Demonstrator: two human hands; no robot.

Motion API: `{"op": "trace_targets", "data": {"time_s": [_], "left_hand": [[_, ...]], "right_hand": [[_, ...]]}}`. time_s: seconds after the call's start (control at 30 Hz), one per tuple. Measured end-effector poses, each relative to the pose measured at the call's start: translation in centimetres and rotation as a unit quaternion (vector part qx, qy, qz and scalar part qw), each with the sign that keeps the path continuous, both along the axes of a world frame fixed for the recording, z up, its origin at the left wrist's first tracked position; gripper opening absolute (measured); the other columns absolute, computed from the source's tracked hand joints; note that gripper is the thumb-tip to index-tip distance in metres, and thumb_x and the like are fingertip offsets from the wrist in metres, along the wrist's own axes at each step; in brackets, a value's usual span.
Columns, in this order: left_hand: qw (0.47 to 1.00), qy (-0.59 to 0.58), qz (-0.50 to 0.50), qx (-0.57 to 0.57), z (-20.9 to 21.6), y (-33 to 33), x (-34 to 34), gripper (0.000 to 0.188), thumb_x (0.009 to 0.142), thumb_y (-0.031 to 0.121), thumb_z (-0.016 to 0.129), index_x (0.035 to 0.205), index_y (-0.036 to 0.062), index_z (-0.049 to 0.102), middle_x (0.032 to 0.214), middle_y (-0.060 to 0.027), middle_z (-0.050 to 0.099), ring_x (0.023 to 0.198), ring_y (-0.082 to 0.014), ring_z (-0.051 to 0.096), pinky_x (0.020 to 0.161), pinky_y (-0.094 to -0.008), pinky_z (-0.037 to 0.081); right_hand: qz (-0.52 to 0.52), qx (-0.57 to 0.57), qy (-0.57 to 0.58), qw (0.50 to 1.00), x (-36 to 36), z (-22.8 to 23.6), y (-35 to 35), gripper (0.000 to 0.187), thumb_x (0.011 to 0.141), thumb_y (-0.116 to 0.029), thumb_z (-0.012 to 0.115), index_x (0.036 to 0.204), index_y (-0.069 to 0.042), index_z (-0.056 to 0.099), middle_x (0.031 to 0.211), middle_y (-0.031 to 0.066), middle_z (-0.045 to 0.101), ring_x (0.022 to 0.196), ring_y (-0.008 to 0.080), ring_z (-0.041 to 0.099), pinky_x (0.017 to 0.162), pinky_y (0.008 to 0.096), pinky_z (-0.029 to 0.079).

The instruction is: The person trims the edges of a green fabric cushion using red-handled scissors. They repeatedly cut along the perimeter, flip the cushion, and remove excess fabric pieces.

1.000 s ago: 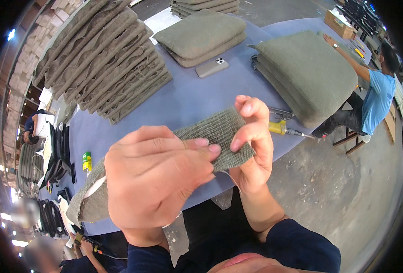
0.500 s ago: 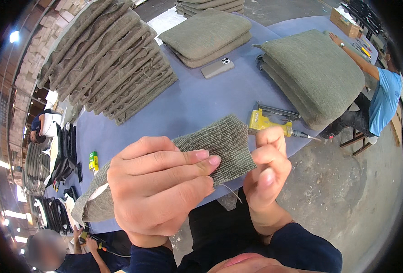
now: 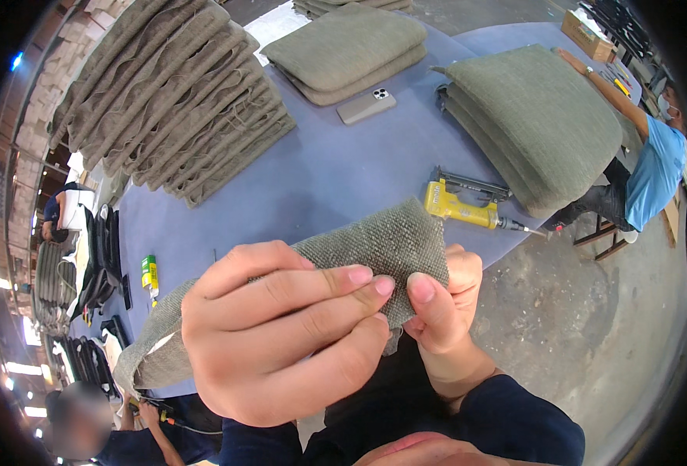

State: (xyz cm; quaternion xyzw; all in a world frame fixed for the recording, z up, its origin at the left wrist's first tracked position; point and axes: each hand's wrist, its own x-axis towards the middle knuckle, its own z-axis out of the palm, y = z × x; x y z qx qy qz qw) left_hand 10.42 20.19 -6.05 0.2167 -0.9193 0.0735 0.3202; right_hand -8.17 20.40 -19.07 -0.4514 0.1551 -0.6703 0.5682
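A grey-green strip of coarse woven fabric is held up above the blue table, with its free length curving down to the lower left and a pale inner side showing at its edge. Across it lies my left hand, fingers pressed together on the cloth. At the strip's right end my right hand pinches the corner, thumb in front and fingers behind. Just beyond the right hand, a yellow nail gun lies on the table with an air hose fitting attached.
A tall pile of grey-green cushions stands at left. Two more cushions lie at the back beside a phone, another stack at right. A small yellow-green bottle is left. Co-workers sit at right and lower left.
My right hand has closed onto the strip's right end, where its fingers were curled beside it before. My left fingers have shifted slightly right along the fabric.
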Motion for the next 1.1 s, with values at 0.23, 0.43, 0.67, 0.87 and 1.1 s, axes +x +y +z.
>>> {"op": "trace_targets", "data": {"time_s": [0.23, 0.43, 0.67, 0.87, 1.1], "left_hand": [[0.982, -0.014, 0.186, 0.03, 0.4, -1.2, -1.6, 0.049, 0.072, 0.028, 0.089, 0.11, -0.0022, 0.082, 0.106, -0.0205, 0.08, 0.097, -0.0366, 0.078, 0.087, -0.0427, 0.06], [0.98, -0.002, 0.193, 0.053, -0.2, -1.5, -1.8, 0.049, 0.071, 0.025, 0.09, 0.11, -0.003, 0.081, 0.107, -0.0217, 0.08, 0.093, -0.0366, 0.079, 0.081, -0.0411, 0.061], [0.985, -0.006, 0.166, 0.034, -0.1, -2.2, -1.8, 0.047, 0.07, 0.02, 0.09, 0.109, -0.0051, 0.081, 0.111, -0.0217, 0.081, 0.094, -0.0367, 0.08, 0.082, -0.0393, 0.064], [0.986, -0.04, 0.164, -0.011, -0.4, -1.7, -1.5, 0.042, 0.072, 0.015, 0.089, 0.107, -0.0049, 0.081, 0.113, -0.0189, 0.081, 0.096, -0.0365, 0.08, 0.083, -0.0398, 0.064], [0.976, -0.032, 0.213, 0.034, -0.3, -3.1, -3.8, 0.039, 0.08, 0.008, 0.084, 0.119, 0.0017, 0.079, 0.123, -0.0155, 0.079, 0.109, -0.0339, 0.078, 0.096, -0.0413, 0.061]], "right_hand": [[-0.062, -0.041, 0.034, 0.997, 0.6, -0.9, -1.7, 0.036, 0.097, -0.004, 0.074, 0.064, -0.001, 0.061, 0.056, 0.0029, 0.06, 0.048, 0.0101, 0.053, 0.047, 0.0302, 0.036], [-0.084, -0.063, 0.021, 0.994, 1.0, -1.2, -2.0, 0.036, 0.094, -0.001, 0.073, 0.062, -0.001, 0.058, 0.053, 0.0033, 0.057, 0.043, 0.0146, 0.051, 0.045, 0.0322, 0.036], [-0.094, -0.069, 0.006, 0.993, 1.3, -2.0, -2.7, 0.037, 0.092, -0.002, 0.073, 0.059, -0.002, 0.056, 0.052, 0.0036, 0.054, 0.041, 0.0173, 0.048, 0.044, 0.0342, 0.033], [-0.109, -0.096, 0.011, 0.989, 2.0, -2.7, -3.1, 0.039, 0.094, -0.006, 0.073, 0.059, -0.003, 0.055, 0.051, 0.0027, 0.051, 0.041, 0.0163, 0.044, 0.043, 0.0351, 0.03], [-0.124, -0.001, 0.071, 0.99, 0.0, -1.8, -4.0, 0.055, 0.104, -0.02, 0.072, 0.058, -0.007, 0.045, 0.051, -0.0002, 0.049, 0.046, 0.0082, 0.042, 0.045, 0.0327, 0.03]]}}
